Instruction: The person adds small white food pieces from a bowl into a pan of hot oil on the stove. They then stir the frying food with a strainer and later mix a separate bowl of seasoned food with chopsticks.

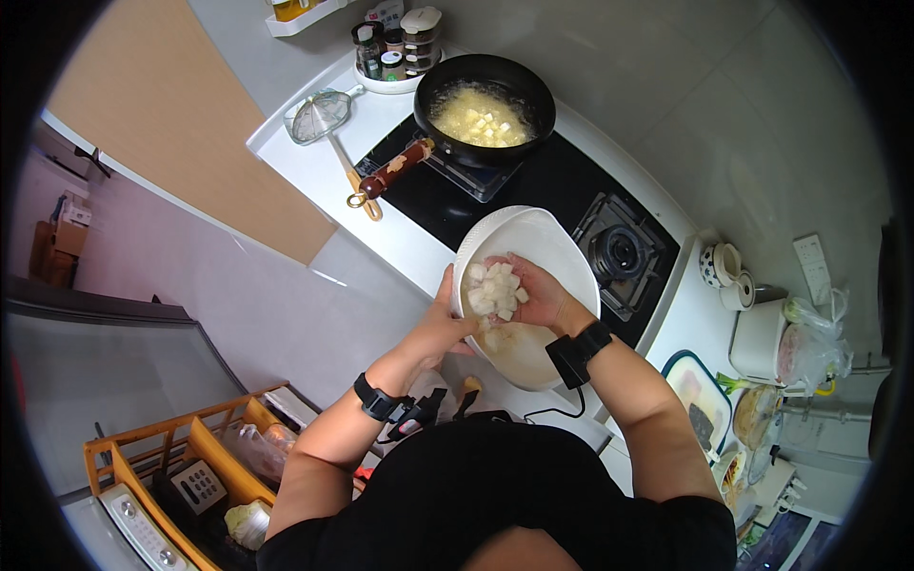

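Observation:
My left hand [444, 325] grips the rim of a white plastic bowl [560, 268], which is tilted in front of the stove. Inside it, my right hand [539, 296] cups a heap of pale white cubes [493, 289], their exact kind not plain. Cloudy liquid [525, 353] and a few more cubes lie in the bowl's lower part. Beyond the bowl, a black frying pan [500, 148] stands on the far burner, with pale cubes [487, 125] in bubbling, yellowish oil. The pan's dark red handle [396, 170] points towards the counter's left edge.
A wire skimmer [321, 118] lies left of the pan, its handle end beside the pan handle. Seasoning jars [391, 66] stand on a round tray behind it. The near burner [620, 250] is right of the bowl. A cutting board [700, 400] lies farther right, a wooden rack [193, 442] lower left.

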`<state>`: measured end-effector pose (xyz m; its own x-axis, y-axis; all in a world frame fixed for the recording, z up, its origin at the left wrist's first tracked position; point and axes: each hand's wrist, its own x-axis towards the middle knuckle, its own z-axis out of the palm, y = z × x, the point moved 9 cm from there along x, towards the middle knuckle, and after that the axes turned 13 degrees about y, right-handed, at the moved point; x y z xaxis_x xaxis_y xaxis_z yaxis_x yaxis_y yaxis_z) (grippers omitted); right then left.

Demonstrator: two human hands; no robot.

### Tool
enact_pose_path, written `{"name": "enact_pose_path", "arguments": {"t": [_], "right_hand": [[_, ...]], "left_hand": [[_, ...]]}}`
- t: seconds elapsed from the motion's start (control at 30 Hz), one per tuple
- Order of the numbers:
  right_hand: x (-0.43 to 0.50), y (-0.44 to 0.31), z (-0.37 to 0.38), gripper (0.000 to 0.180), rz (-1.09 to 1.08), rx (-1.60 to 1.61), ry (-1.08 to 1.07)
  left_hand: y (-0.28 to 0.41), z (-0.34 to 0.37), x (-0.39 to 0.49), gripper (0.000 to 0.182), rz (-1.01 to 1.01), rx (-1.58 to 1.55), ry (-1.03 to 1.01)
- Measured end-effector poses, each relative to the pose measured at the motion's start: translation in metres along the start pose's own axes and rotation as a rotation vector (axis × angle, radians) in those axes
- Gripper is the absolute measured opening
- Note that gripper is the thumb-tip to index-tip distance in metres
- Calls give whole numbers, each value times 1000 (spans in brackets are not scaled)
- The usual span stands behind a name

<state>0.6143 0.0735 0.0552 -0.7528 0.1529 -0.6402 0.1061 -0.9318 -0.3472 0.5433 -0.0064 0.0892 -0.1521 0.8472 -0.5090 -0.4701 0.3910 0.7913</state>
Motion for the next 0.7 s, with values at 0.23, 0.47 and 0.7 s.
{"name": "enact_pose_path", "arguments": {"t": [0.23, 0.47, 0.7], "right_hand": [[-4, 1, -8, 38, 32, 55, 159], [-7, -9, -3, 31, -18, 106, 133], [-15, -79, 41, 29, -157, 300, 83]], "left_hand": [[-7, -19, 1, 91, -90, -7, 71], [-6, -31, 3, 89, -82, -100, 60], [-4, -48, 8, 90, -77, -222, 39]]}}
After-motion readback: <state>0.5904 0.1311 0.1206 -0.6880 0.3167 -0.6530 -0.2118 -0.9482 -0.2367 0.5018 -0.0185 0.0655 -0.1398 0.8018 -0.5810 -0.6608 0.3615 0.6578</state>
